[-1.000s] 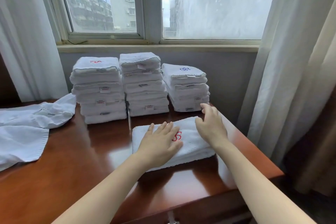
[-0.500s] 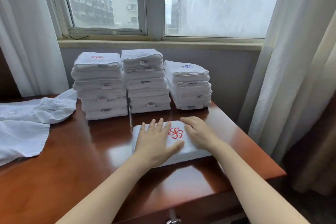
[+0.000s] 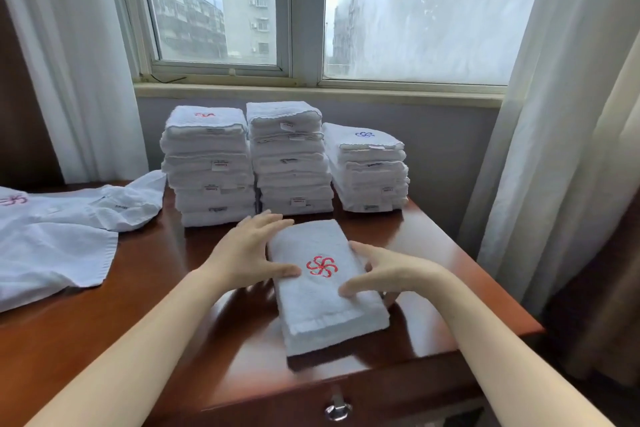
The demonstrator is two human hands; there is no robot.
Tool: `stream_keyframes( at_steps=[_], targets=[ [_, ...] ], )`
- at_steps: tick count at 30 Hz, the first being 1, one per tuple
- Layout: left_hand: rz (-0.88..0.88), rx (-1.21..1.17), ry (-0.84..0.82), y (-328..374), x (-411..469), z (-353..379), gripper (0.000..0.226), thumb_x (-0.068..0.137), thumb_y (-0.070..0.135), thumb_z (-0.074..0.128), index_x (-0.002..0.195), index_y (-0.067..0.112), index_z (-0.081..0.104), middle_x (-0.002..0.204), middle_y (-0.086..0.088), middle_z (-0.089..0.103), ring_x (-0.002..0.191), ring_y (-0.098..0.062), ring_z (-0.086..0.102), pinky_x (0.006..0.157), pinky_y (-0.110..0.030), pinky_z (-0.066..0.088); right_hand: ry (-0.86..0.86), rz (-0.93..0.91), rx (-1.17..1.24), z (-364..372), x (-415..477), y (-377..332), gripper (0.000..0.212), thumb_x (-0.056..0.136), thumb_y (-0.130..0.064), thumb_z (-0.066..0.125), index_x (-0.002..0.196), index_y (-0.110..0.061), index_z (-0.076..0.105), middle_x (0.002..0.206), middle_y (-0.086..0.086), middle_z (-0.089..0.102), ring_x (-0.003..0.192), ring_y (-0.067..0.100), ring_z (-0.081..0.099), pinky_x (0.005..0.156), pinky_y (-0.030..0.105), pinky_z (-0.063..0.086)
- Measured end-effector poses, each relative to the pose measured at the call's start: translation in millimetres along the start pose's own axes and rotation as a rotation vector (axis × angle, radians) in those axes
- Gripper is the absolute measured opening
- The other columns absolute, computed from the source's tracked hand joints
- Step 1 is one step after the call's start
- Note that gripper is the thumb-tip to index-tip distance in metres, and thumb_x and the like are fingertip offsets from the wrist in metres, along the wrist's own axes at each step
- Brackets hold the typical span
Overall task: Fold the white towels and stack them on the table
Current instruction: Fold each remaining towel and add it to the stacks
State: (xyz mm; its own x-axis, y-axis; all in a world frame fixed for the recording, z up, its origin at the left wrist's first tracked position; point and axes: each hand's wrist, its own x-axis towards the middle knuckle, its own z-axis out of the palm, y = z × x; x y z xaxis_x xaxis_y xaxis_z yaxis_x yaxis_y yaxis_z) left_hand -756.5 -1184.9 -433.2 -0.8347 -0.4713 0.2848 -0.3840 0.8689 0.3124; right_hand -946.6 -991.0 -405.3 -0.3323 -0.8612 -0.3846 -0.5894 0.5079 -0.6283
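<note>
- My left hand (image 3: 247,253) has its thumb on top of the folded towel (image 3: 322,298) and its fingers (image 3: 266,222) laid along the left edge. My right hand (image 3: 388,274) has its thumb on top and its fingers curled under the right edge. Both hands are clamped on the towel.
- Half a second ago my palms lay flat on it, smoothing it crosswise. Now it points end-on at me, and the dark shadow under its near end suggests it is off the table (image 3: 138,305).
- I'd say this one is folded and ready to stack.
- My forearms come in from both lower corners, with the wrists turned inward and facing each other.
- The towel sits just in front of the middle stack (image 3: 291,163). The right stack (image 3: 370,170) beside it is lowest — my likely target. The left stack (image 3: 207,166) flanks the other side, and the unfolded towels (image 3: 52,243) lie well left.
</note>
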Motion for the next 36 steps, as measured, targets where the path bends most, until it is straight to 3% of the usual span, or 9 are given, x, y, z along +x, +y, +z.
stream_keyframes(
  at_steps=[3,7,12,17,20,23,29,33,36],
  targets=[
    [-0.244,-0.05,-0.054,-4,-9,-2,0.102,0.07,0.071,0.071,0.153,0.031,0.029,0.158,0.006,0.032,0.143,-0.013,0.031,0.115,-0.032,0.029,-0.014,-0.025,0.183,7,-1,-4,0.109,0.065,-0.04,0.083,0.151,-0.048,0.016,0.104,0.002,0.063,0.075,0.016,0.07,0.064,0.034,0.061],
    [-0.427,-0.235,-0.192,2,-21,2,0.094,0.081,0.055,0.071,0.156,0.024,0.023,0.142,0.0,0.05,0.129,-0.016,0.049,0.107,-0.03,0.039,0.048,-0.062,0.33,11,-1,-4,0.094,0.074,-0.025,0.081,0.141,-0.057,0.022,0.095,-0.008,0.065,0.076,0.012,0.067,0.065,0.035,0.062],
    [-0.435,-0.454,-0.469,14,-31,-18,0.076,0.086,0.03,0.074,0.149,0.033,0.033,0.102,0.009,0.061,0.085,-0.005,0.06,0.065,-0.016,0.05,0.017,-0.061,0.469,12,-7,1,0.1,0.08,-0.013,0.076,0.152,-0.047,0.015,0.115,-0.007,0.064,0.098,0.02,0.067,0.07,0.033,0.06],
    [-0.492,-0.523,-0.556,23,-34,-27,0.105,0.079,0.021,0.082,0.157,0.03,0.012,0.102,-0.003,0.063,0.082,-0.013,0.064,0.067,-0.022,0.056,-0.066,-0.112,0.568,18,-14,5,0.065,0.084,-0.002,0.07,0.105,-0.057,0.044,0.104,-0.009,0.075,0.089,0.013,0.073,0.09,0.043,0.058],
    [-0.542,-0.689,-0.531,25,-35,-21,0.106,0.076,0.008,0.081,0.157,0.029,0.016,0.097,-0.007,0.068,0.079,-0.019,0.066,0.073,-0.033,0.06,-0.092,-0.125,0.631,23,-18,7,0.069,0.083,0.0,0.068,0.125,-0.05,0.047,0.117,-0.002,0.072,0.096,0.019,0.072,0.09,0.041,0.058],
    [-0.556,-0.885,-0.551,23,-40,-15,0.111,0.07,0.007,0.083,0.156,0.032,0.017,0.093,-0.003,0.077,0.079,-0.026,0.071,0.07,-0.035,0.059,-0.087,-0.095,0.663,26,-21,10,0.096,0.078,-0.001,0.069,0.154,-0.039,0.023,0.134,-0.002,0.06,0.111,0.018,0.066,0.084,0.036,0.059],
    [-0.537,-1.226,-0.525,21,-46,-8,0.111,0.068,0.004,0.08,0.154,0.036,0.018,0.12,0.001,0.071,0.108,-0.035,0.068,0.08,-0.041,0.059,-0.126,-0.11,0.635,25,-28,6,0.11,0.063,-0.006,0.069,0.151,-0.049,0.018,0.136,-0.002,0.056,0.114,0.025,0.065,0.085,0.041,0.054],
    [-0.455,-1.305,-0.493,31,-43,-21,0.072,0.065,0.01,0.075,0.129,0.028,0.046,0.115,0.001,0.073,0.088,-0.018,0.071,0.071,-0.03,0.058,-0.126,-0.161,0.642,15,-35,2,0.104,0.065,-0.006,0.061,0.152,-0.047,0.019,0.134,-0.007,0.056,0.107,0.021,0.069,0.081,0.038,0.057],
    [-0.406,-1.25,-0.36,46,-35,-37,0.089,0.057,0.011,0.071,0.139,0.029,0.04,0.101,0.004,0.074,0.078,-0.013,0.067,0.063,-0.027,0.056,-0.058,-0.227,0.634,-1,-39,-3,0.1,0.063,-0.006,0.057,0.149,-0.047,0.025,0.134,-0.009,0.056,0.105,0.016,0.068,0.077,0.034,0.056]
  ],
)
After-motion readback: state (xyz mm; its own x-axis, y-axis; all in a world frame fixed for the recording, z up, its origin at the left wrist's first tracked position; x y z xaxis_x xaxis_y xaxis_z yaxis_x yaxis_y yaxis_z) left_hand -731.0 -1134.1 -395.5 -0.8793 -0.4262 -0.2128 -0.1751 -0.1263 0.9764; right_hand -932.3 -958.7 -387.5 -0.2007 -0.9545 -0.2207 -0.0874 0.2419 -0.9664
